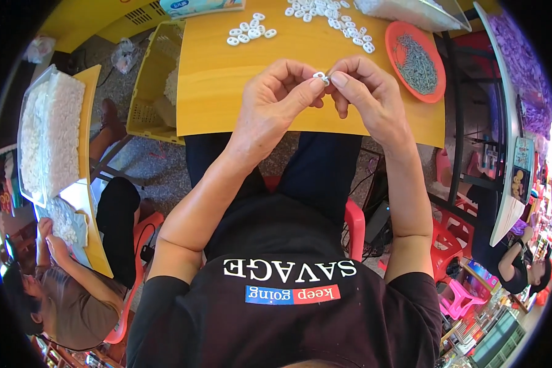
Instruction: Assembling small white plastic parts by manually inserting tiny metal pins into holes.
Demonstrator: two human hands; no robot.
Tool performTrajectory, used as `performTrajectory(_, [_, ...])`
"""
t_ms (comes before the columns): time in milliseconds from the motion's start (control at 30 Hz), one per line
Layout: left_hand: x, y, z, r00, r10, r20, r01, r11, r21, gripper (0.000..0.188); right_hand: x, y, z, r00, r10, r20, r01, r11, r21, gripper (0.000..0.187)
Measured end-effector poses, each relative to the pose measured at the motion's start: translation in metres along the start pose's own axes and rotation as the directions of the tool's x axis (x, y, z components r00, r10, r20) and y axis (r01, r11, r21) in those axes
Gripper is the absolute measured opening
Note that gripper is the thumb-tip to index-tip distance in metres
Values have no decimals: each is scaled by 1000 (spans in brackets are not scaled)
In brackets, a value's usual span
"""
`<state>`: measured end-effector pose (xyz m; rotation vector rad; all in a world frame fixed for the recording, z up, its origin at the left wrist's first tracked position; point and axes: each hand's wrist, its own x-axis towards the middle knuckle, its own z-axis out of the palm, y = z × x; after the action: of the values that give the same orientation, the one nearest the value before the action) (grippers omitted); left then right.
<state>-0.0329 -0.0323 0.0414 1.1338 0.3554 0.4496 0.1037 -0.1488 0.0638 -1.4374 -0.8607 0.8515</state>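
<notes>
Over the yellow tabletop (214, 92) my two hands meet, fingertips almost touching. My left hand (270, 101) is closed in a pinch on a small white two-holed oval piece (319, 75). Against it, my right hand (371, 95) pinches with thumb and forefinger at a tiny grey metal part (326, 80), mostly hidden by the fingertips. More white two-holed pieces (245, 37) lie in a small group beyond my left hand. A larger scatter of them (316, 9) spreads at the far edge. Right of my hands sits a red plate (391, 46) with a heap of small grey metal parts (417, 67).
A clear bin of white pieces (405, 12) and a blue-white packet (199, 5) stand at the far edge. A yellow crate (142, 104) is left of the table. Co-workers sit at tables on the left (73, 300) and right (521, 264).
</notes>
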Motion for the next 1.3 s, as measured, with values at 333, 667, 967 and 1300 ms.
performTrajectory(333, [-11,12,4,1000,16,-10,-15,992,127,16,-9,-10,9,989,-140,-52,126,967,-220,13])
performTrajectory(667, [-6,-2,0,999,4,-46,5,982,190,17,-9,10,18,989,-65,-136,48,991,-123,14])
performTrajectory(967, [-9,10,-1,994,-106,-23,108,981,163,18,-9,-5,4,927,-375,-11,315,794,-520,12])
performTrajectory(1300, [-16,17,5,999,-48,4,46,978,205,12,-9,-11,4,809,-542,227,536,521,-664,8])
